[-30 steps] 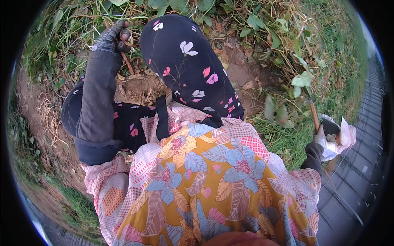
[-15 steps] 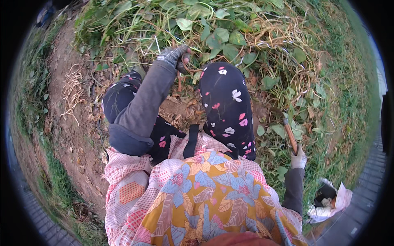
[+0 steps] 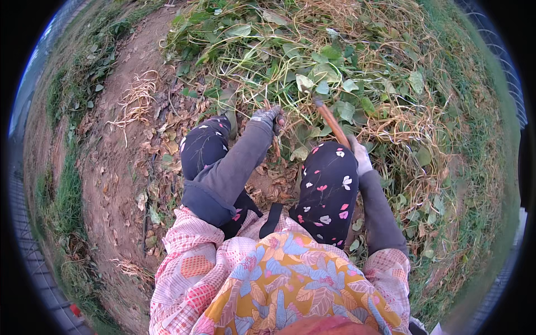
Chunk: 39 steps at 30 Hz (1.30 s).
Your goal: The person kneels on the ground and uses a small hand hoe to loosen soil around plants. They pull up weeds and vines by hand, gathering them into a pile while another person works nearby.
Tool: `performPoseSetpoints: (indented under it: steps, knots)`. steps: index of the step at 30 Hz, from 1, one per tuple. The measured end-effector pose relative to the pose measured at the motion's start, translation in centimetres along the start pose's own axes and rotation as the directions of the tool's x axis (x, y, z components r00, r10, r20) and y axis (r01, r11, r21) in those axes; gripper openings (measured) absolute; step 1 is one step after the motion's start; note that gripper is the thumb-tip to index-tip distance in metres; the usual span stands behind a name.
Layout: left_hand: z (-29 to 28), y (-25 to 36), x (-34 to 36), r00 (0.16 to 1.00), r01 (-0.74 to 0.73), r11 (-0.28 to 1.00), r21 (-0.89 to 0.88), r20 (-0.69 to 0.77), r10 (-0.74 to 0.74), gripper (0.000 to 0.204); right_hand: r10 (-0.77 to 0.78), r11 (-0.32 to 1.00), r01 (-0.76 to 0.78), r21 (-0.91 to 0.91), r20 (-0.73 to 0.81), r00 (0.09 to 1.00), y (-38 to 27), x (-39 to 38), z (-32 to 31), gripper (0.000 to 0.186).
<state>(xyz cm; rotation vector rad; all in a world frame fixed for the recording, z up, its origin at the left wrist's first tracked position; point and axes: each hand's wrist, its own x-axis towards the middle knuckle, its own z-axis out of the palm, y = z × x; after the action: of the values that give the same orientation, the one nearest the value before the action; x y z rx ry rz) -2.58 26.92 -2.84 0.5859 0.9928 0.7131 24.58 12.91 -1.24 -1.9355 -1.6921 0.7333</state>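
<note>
My left hand (image 3: 272, 117), in a worn grey glove, is closed at the near edge of the vines, between my knees. Thin brown pods (image 3: 276, 146) hang below its fingers; how many it grips I cannot make out. My right hand (image 3: 362, 156), in a pale glove, is wrapped round the wooden handle of a sickle (image 3: 333, 124) just beyond my right knee. The handle slants up and left to a metal collar. Leaves and stems hide most of the blade. Tangled green vines (image 3: 262, 67) with broad leaves lie in front of both hands.
A small heap of dry tan pods (image 3: 137, 103) lies on bare brown soil (image 3: 109, 184) to the left. Yellowed stems (image 3: 396, 125) tangle at the right. Grass (image 3: 70, 195) borders the far left, with paving (image 3: 42, 273) beyond. My knees (image 3: 326, 184) are close by.
My right hand has brought the sickle from low on the right up and leftward to the vines. My left hand stays closed near the vine edge. The view has shifted.
</note>
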Motion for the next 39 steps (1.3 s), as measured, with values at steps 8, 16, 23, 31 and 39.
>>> performPoseSetpoints:
  steps: [8, 16, 23, 31, 39]
  knots:
    - [2.2, 0.3, -1.1, 1.0, 0.027, 0.999, -0.021, -0.012, -0.027, 0.019, -0.024, 0.688, 0.173, -0.705, 0.215, 0.976, 1.6, 11.8, 3.2, 0.039]
    - [4.7, 1.5, -3.6, 0.982, 0.099, 0.995, -0.007, 0.164, -0.096, 0.016, -0.119, 0.383, 0.069, -0.921, 0.024, 0.993, 4.2, 6.9, -24.5, 0.015]
    - [3.0, 3.6, -4.2, 0.965, 0.072, 0.987, -0.145, 0.262, -0.032, 0.019, -0.175, 0.314, -0.146, -0.938, -0.209, 0.962, 6.4, -1.4, -39.9, 0.029]
    - [1.8, 3.0, -5.0, 0.994, 0.081, 0.996, 0.033, 0.066, -0.083, 0.02, 0.095, 0.416, -0.206, -0.886, -0.183, 0.978, 7.2, -0.7, -21.2, 0.034]
    - [2.1, 2.2, -4.5, 0.998, -0.04, 0.993, -0.107, 0.045, 0.045, 0.015, -0.019, 0.802, -0.017, -0.597, -0.055, 0.998, -4.6, -0.6, -14.2, 0.036]
